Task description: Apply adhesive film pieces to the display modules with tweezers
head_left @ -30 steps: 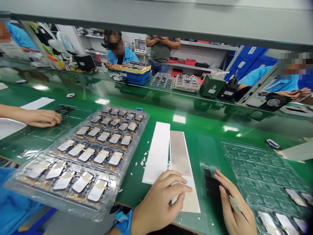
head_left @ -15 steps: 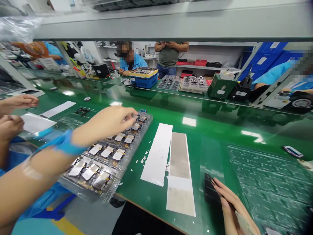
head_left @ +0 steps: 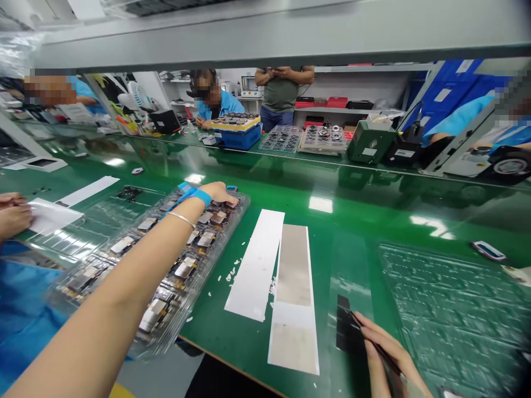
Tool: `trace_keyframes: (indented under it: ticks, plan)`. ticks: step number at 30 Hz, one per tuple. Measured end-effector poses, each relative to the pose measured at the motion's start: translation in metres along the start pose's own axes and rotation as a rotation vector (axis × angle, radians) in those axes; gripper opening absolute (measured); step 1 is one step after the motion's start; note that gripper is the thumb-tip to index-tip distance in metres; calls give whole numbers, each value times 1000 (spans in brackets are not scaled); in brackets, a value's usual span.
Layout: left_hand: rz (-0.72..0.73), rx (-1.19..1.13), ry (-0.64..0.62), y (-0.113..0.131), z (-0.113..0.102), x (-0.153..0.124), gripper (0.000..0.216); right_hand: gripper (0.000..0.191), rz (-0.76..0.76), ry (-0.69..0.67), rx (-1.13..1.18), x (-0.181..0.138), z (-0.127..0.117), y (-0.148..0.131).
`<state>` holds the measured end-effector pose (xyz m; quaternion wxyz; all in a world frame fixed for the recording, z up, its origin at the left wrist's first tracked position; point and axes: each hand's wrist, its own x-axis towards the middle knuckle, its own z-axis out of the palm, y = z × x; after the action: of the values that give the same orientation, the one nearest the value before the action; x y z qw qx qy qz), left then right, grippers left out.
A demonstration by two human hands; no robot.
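**Bright white-walled factory workroom under even overhead light**
A long glossy green desk (head_left: 373, 207) spans 9 to 3 o'clock beneath a grey metal overhead beam (head_left: 265, 38). White wall shelving (head_left: 352, 110) stands at 12 o'clock, tall blue panels (head_left: 452, 83) at 1 o'clock, and a grey floor (head_left: 161, 376) with a yellow stripe (head_left: 120, 392) at 7 o'clock.

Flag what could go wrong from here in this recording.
The left hand reaches across the clear tray of display modules, its metal bangle low above them, so it might scratch or shift one. White scraps on the green mat could get onto a module. The black tweezers in the right hand are close to the black strip and might snag it.
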<state>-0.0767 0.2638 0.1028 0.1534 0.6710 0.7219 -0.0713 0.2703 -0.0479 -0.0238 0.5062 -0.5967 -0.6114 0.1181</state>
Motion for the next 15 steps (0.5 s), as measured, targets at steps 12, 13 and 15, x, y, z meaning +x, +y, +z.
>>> trace_keyframes:
  ticks: [12,13,15]
  plan:
    - [578,-350,221,16,25,-135,21,29,16,-157,-11,-4,-3,-5]
    - [677,-387,180,21,37,-158,17,29,20,-159,20,-4,-2,-8]
    - [806,-432,44,35,63,-200,13,29,29,-162,63,-3,-2,-11]
